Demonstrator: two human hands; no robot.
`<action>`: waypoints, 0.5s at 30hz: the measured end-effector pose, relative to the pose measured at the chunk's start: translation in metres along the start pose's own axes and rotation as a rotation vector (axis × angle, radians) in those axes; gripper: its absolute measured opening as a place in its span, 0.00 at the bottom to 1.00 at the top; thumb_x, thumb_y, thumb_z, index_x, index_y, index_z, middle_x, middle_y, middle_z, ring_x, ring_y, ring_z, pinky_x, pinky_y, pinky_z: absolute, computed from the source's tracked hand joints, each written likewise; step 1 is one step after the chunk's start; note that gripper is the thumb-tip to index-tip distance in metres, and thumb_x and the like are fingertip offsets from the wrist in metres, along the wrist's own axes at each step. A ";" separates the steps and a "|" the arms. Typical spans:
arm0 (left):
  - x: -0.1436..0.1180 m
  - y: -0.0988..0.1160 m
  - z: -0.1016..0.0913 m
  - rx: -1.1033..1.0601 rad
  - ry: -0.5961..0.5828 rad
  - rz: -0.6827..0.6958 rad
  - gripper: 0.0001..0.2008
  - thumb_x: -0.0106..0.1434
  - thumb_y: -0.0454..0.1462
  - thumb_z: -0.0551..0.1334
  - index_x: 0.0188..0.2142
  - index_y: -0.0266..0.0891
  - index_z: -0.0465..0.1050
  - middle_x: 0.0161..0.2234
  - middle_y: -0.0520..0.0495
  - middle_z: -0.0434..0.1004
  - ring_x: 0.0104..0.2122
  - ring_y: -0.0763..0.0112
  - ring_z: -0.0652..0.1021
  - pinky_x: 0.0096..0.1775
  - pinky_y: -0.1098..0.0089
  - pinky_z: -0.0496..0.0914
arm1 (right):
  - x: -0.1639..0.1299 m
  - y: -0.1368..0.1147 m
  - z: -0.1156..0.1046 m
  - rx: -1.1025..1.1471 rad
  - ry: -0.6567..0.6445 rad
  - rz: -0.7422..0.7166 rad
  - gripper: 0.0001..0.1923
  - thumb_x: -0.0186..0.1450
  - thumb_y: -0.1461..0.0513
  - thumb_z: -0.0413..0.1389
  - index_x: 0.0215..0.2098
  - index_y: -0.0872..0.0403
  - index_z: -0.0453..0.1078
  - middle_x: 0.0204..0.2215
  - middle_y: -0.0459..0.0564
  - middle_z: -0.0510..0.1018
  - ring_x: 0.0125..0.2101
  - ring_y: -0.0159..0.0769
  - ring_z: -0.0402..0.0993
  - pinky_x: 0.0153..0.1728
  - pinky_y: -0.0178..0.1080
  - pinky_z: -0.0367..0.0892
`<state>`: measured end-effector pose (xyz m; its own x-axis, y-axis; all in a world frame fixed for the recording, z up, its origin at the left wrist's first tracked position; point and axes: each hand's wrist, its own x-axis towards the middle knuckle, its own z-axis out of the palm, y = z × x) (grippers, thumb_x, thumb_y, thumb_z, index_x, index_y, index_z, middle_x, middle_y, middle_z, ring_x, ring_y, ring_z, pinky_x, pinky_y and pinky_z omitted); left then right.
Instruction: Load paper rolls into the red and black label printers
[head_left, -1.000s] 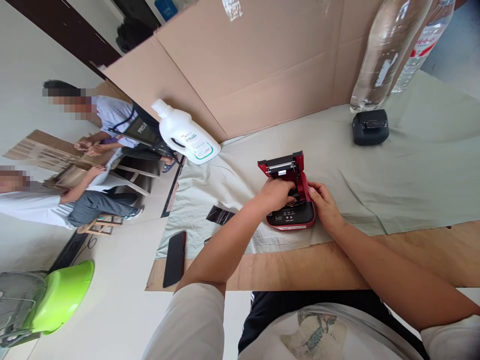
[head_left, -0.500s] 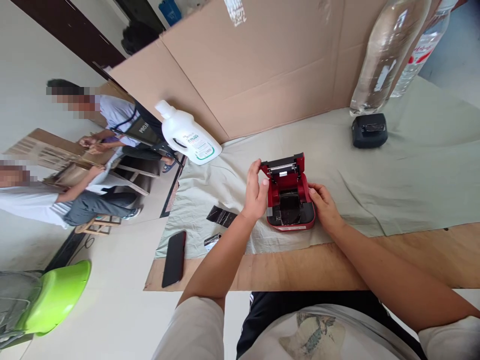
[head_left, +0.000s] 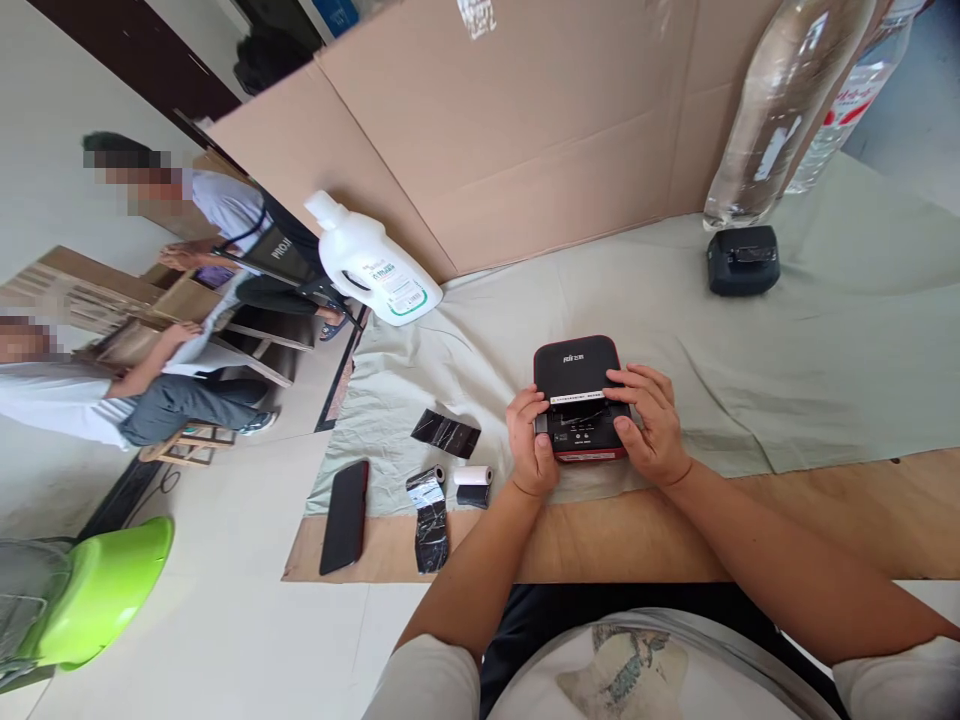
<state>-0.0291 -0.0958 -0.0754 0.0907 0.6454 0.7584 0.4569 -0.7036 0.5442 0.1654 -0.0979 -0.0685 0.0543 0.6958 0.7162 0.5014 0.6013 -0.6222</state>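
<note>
A small black and red portable printer (head_left: 576,370) sits on the cloth with its lid down. My left hand (head_left: 531,445) grips its left side, thumb near the front corner. My right hand (head_left: 651,425) holds the right side, with some fingers over the lid edge and the thumb by the front panel. To the left lie a black strip (head_left: 446,433), a roll with a dark strip (head_left: 431,525) pulled out of it, a small white roll (head_left: 472,476) and a dark roll (head_left: 472,495) against it.
A phone (head_left: 346,517) lies at the table's left corner. Behind stand a white jug (head_left: 382,265), a cardboard panel (head_left: 540,130), a large clear bottle (head_left: 780,120) and a labelled bottle (head_left: 840,110). A dark case (head_left: 742,262) sits at right. Two people sit beyond the left edge.
The printer's lid, raised before, is now down. My right hand has moved onto the lid edge, and my left hand has come lower. The rolls beside my left forearm are now uncovered.
</note>
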 end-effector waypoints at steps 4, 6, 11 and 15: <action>-0.001 -0.004 0.003 0.039 0.015 0.035 0.20 0.73 0.45 0.44 0.53 0.40 0.66 0.50 0.38 0.70 0.57 0.55 0.71 0.57 0.48 0.66 | 0.001 -0.001 0.001 -0.091 0.030 -0.034 0.13 0.67 0.59 0.48 0.40 0.50 0.75 0.44 0.53 0.81 0.51 0.48 0.72 0.54 0.56 0.64; -0.001 -0.005 0.002 0.046 0.024 0.052 0.19 0.72 0.45 0.44 0.52 0.40 0.66 0.49 0.38 0.71 0.56 0.55 0.71 0.56 0.49 0.67 | 0.001 -0.001 0.003 -0.112 0.053 -0.053 0.12 0.67 0.61 0.49 0.39 0.50 0.75 0.42 0.52 0.82 0.49 0.47 0.73 0.52 0.56 0.65; -0.006 -0.004 0.006 -0.002 0.061 0.014 0.18 0.73 0.45 0.45 0.51 0.41 0.67 0.49 0.39 0.71 0.56 0.56 0.71 0.57 0.49 0.66 | -0.001 0.000 0.005 0.002 0.056 -0.022 0.13 0.68 0.60 0.48 0.40 0.50 0.75 0.44 0.53 0.81 0.48 0.46 0.73 0.52 0.54 0.66; -0.016 -0.007 0.011 -0.121 0.115 -0.141 0.24 0.71 0.52 0.49 0.58 0.43 0.64 0.57 0.38 0.65 0.61 0.54 0.66 0.61 0.48 0.61 | -0.008 0.007 0.010 0.149 0.044 0.152 0.20 0.72 0.53 0.41 0.48 0.50 0.72 0.53 0.55 0.75 0.53 0.46 0.70 0.54 0.55 0.66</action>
<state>-0.0242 -0.0978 -0.0957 -0.0713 0.7065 0.7041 0.3478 -0.6439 0.6814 0.1596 -0.0950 -0.0817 0.1587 0.7670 0.6217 0.3519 0.5444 -0.7614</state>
